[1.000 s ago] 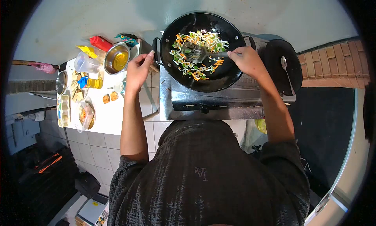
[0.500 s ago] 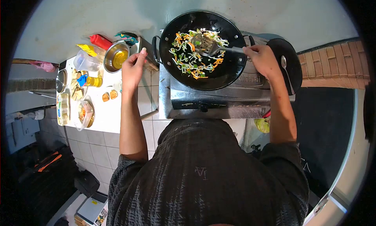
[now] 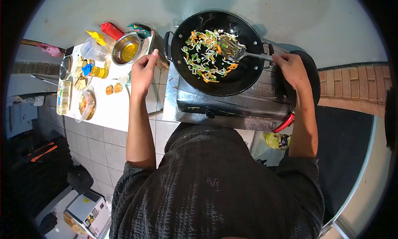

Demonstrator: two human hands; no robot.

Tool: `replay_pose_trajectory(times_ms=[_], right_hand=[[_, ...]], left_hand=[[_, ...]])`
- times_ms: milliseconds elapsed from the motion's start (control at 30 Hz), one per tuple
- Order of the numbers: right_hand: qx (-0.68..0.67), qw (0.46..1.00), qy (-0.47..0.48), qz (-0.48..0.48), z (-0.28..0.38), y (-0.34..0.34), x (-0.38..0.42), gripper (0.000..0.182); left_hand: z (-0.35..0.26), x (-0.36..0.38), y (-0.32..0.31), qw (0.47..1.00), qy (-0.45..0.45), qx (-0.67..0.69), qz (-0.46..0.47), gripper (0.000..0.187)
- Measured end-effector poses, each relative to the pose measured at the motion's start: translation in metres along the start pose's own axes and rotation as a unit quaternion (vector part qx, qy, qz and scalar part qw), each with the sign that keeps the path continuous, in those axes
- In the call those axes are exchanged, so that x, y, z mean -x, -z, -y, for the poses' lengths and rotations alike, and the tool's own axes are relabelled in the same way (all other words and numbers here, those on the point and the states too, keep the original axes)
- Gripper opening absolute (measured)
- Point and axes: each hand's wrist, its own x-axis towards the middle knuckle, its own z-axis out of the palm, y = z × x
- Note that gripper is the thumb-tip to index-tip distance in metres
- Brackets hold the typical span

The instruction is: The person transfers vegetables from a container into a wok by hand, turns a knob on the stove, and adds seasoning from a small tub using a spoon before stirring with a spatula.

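Note:
My right hand (image 3: 293, 69) is closed round the end of a metal slotted spatula's (image 3: 257, 55) handle, and the spatula's head lies among the food in the black wok (image 3: 244, 81). Sliced vegetables (image 3: 203, 67), white, orange and green strips, are spread over the wok's bottom. Left of the wok's side handle, my left hand (image 3: 143, 75) hovers apart from it, thumb stretched out and fingers loosely bent; nothing shows in it. The wok stands on a steel gas stove (image 3: 232, 108).
On the white table (image 3: 110, 114) at left are a metal bowl (image 3: 118, 52) with yellow liquid, a yellow bottle (image 3: 98, 71), a red bottle (image 3: 111, 31), a plastic container (image 3: 85, 106) and an egg carton (image 3: 64, 97). A black pan (image 3: 311, 67) lies right of the stove.
My right hand and the spatula have moved right, shifting vegetables towards the wok's right side. My left hand has stayed nearly in place. The view has turned slightly.

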Motion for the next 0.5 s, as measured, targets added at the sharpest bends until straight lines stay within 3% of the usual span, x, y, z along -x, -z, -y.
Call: replay_pose_trajectory(times_ms=[500], right_hand=[[-0.005, 1.0, -0.026, -0.001, 0.003, 0.011, -0.008, 0.04]], left_hand=[[0.004, 0.006, -0.01, 0.999, 0.046, 0.018, -0.014, 0.042]])
